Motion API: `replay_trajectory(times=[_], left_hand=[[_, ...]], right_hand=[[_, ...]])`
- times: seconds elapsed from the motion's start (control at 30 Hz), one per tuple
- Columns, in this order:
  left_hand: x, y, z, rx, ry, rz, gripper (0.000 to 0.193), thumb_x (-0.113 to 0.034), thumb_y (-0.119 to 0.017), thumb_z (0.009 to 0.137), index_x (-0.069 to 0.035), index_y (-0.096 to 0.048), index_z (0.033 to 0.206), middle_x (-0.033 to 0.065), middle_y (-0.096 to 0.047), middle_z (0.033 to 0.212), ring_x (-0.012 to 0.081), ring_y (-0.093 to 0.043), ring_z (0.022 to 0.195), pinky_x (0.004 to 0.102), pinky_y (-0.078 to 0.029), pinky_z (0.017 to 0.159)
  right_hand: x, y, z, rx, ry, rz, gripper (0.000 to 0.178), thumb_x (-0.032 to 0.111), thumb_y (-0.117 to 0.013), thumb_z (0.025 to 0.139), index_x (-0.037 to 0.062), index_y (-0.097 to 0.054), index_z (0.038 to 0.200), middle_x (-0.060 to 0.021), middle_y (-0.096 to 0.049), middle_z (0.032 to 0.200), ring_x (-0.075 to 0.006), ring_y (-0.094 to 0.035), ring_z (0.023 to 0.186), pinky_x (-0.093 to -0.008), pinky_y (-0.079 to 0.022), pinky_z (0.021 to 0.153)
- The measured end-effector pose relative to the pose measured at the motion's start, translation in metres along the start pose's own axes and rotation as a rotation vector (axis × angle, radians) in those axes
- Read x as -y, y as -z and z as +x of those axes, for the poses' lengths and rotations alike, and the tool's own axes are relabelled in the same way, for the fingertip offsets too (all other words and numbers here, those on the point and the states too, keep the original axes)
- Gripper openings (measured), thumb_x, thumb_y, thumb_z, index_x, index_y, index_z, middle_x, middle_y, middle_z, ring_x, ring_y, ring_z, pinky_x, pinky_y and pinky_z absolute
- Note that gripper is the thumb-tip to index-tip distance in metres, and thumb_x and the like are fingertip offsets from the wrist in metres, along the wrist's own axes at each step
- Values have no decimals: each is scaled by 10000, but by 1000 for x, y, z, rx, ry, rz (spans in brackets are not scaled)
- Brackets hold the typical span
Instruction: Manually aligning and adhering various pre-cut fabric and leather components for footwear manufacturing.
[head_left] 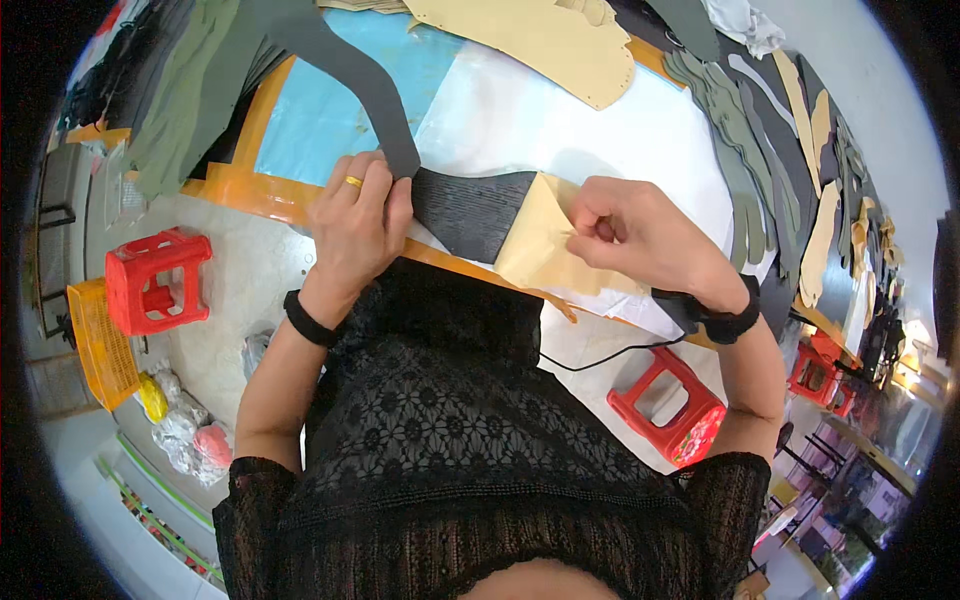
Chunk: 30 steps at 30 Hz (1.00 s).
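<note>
A long dark grey curved strip (355, 75) runs down from the far side of the table to a wider black piece (470, 212) with a wrinkled, ridged surface. My left hand (358, 215), with a yellow ring on one finger, is closed on the piece's left end, where strip and black surface meet. Over the right end of the black piece lies a thin pale yellow sheet (535, 240), creased and folded back like backing paper. The fingers of my right hand (640, 235) pinch this sheet. Their tips are curled, so the gripped edge is partly hidden.
Tan cut pieces (545, 45) lie at the far side of the table, on a blue and white covering (340, 110). Green-grey cut pieces (195, 110) are stacked at the left, with more (730, 150) at the right. Red stools (160, 280) stand on the floor. A black cable (600, 362) hangs near my right wrist.
</note>
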<state>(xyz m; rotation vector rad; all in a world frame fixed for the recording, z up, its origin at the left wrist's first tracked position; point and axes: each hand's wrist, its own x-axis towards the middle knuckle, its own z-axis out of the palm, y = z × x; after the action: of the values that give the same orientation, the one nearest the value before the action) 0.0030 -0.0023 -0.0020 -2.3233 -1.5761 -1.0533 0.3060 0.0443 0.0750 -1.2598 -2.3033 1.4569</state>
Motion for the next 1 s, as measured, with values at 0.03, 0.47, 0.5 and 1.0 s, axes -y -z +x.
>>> replay_trajectory(times=[0.03, 0.47, 0.5, 1.0], left_hand=[[-1, 0, 0, -8, 9, 14, 133, -50, -691, 826, -7, -583, 889, 131, -657, 953, 311, -620, 794, 393, -515, 664], [-2, 3, 0, 25, 11, 28, 121, -53, -669, 856, 9, -570, 889, 160, -641, 939, 338, -606, 794, 407, -506, 669], [-2, 3, 0, 37, 19, 27, 120, -53, -667, 856, 8, -569, 886, 160, -636, 931, 337, -604, 790, 409, -502, 664], [-1, 3, 1, 61, 13, 15, 127, -40, -669, 854, 26, -570, 898, 181, -630, 938, 352, -604, 802, 419, -499, 671]], right_hand=[[0, 2, -3, 3, -2, 1, 197, 92, -740, 863, 6, -575, 799, -7, -498, 763, -95, -458, 680, -266, -378, 600], [-11, 25, -43, 96, -4, -4, 177, 56, -721, 846, 7, -556, 803, -23, -486, 748, -106, -470, 638, -275, -384, 560], [-11, 27, -47, 81, -42, 10, 178, 52, -727, 842, 9, -559, 802, -24, -492, 748, -107, -476, 638, -275, -389, 561], [-29, 55, -104, 83, -272, 46, 137, 26, -725, 815, 9, -589, 822, -37, -530, 809, -139, -498, 686, -277, -385, 596]])
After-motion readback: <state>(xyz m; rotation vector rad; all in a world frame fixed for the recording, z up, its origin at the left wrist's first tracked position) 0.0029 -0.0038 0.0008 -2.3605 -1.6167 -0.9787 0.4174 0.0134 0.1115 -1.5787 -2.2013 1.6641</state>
